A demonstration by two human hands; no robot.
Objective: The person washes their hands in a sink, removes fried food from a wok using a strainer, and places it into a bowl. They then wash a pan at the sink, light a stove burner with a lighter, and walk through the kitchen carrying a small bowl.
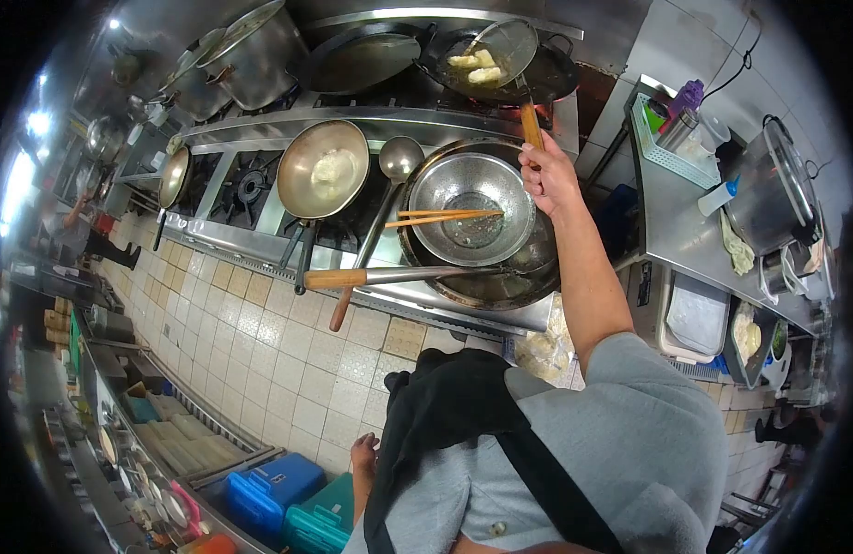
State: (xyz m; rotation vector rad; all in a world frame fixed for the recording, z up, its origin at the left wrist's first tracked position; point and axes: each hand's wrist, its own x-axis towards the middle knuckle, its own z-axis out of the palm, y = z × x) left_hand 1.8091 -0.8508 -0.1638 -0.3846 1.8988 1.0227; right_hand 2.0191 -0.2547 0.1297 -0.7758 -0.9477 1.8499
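My right hand (550, 175) is wrapped round the wooden handle of a skimmer (506, 48). Several pale, golden pieces of food (480, 66) lie in its mesh bowl, over a dark wok (560, 78) on the back burner. Below that hand, a perforated metal bowl (433, 192) sits over a large wok (417, 249), with a pair of chopsticks (445, 217) across it. A long tool with a wooden handle (334, 279) rests across the wok's near side. My left hand (363, 454) hangs beside the black apron, fingers loosely bent, nothing seen in it.
A frying pan (302, 175) and a ladle (400, 159) stand left of the bowl. Stock pots (260, 65) and a wide pan (362, 60) line the back. On the right counter are a green basket (671, 148) and a big pot (768, 198). Blue bins (269, 489) stand behind me.
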